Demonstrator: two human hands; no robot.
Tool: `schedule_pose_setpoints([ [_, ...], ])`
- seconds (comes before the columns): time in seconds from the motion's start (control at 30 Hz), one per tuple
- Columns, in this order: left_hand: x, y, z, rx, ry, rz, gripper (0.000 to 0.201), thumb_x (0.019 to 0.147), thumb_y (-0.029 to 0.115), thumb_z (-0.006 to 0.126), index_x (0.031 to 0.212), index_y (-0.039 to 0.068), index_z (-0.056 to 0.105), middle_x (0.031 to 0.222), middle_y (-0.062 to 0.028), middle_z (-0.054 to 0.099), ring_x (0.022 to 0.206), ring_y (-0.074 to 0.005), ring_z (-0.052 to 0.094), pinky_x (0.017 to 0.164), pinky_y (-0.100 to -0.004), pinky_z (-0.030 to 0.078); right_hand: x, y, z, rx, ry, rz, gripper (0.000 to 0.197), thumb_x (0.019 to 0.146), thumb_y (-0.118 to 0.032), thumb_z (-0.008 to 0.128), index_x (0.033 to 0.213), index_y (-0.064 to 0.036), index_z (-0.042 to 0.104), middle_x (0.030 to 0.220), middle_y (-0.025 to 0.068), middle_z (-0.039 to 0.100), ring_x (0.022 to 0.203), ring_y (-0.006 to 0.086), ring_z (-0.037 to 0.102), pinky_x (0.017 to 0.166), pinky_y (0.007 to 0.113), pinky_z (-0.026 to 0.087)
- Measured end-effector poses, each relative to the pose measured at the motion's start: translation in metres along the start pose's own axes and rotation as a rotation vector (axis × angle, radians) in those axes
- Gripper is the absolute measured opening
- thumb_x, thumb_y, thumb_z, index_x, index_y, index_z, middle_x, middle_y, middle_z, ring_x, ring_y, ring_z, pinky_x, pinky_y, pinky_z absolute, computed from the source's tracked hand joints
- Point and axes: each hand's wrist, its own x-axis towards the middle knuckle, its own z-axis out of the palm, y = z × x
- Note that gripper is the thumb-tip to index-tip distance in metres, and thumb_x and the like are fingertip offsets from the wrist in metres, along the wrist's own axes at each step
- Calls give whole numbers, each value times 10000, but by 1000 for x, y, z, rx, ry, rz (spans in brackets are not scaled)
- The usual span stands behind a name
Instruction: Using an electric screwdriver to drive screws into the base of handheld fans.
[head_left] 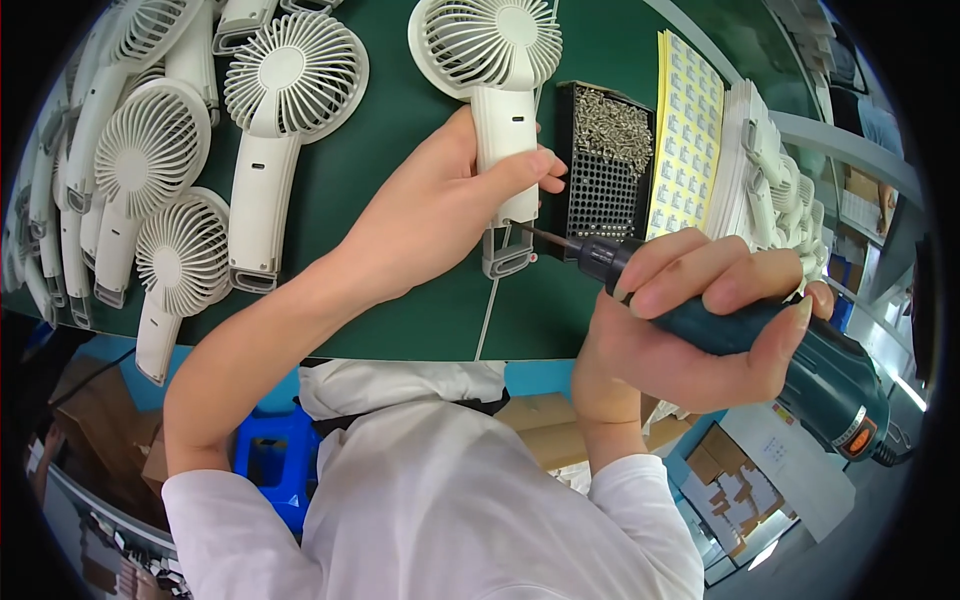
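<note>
My left hand (440, 200) is wrapped round the handle of a white handheld fan (507, 125), thumb across its front, the round grille pointing away from me. A grey loop-shaped piece (510, 258) sticks out of the handle's near end. In my right hand (700, 310) is a dark green electric screwdriver (720, 325), gripped around its body. Its thin bit reaches left to the near end of the fan handle; whether a screw sits at the tip is too small to tell. Beside the fan stands a black screw tray (606, 165), with loose small screws heaped at its far end.
Many white fans (290, 75) lie across the left of the green table (400, 335). Right of the tray is a yellow-edged sticker sheet (688, 135), then more stacked white fans (790, 200). A blue plastic stool (270, 460) and cardboard boxes (105, 420) are below the table edge.
</note>
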Motion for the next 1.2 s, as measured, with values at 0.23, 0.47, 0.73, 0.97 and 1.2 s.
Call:
schedule_pose_setpoints([
  [0.23,1,-1,0,-6,-6,22,340,964,260,558,1179,4,500,1067,-96,644,942,-147,626,837,-294,510,0,4,2,23,-6,-4,191,966,-270,373,1074,-125,432,697,63,469,366,177,427,336,333,436],
  [0.47,1,-4,0,27,2,55,320,966,227,552,1172,-10,489,1071,-101,640,955,-152,627,841,-293,508,-5,-1,4,-228,-116,-7,189,972,-284,362,1093,-146,407,700,48,453,361,187,430,332,341,439],
  [0.73,1,2,-2,28,-16,20,339,964,224,554,1193,-13,477,1072,-104,640,986,-160,623,851,-295,508,3,-3,2,-122,-41,-39,205,969,-286,375,1108,-141,412,687,36,447,355,172,404,323,327,412],
  [0.97,0,5,3,-43,-4,-23,388,964,223,547,1244,-27,450,1109,-132,625,1015,-183,625,860,-309,520,24,-5,-35,-325,219,-31,236,895,-148,436,1061,0,356,520,83,459,323,215,469,340,351,467],
  [1.2,2,7,2,52,-3,-28,386,970,214,527,1261,-25,444,1103,-140,627,1008,-199,630,888,-329,524,17,0,-49,-435,156,-106,244,872,-105,488,1049,-6,353,528,84,503,367,184,517,380,321,462],
])
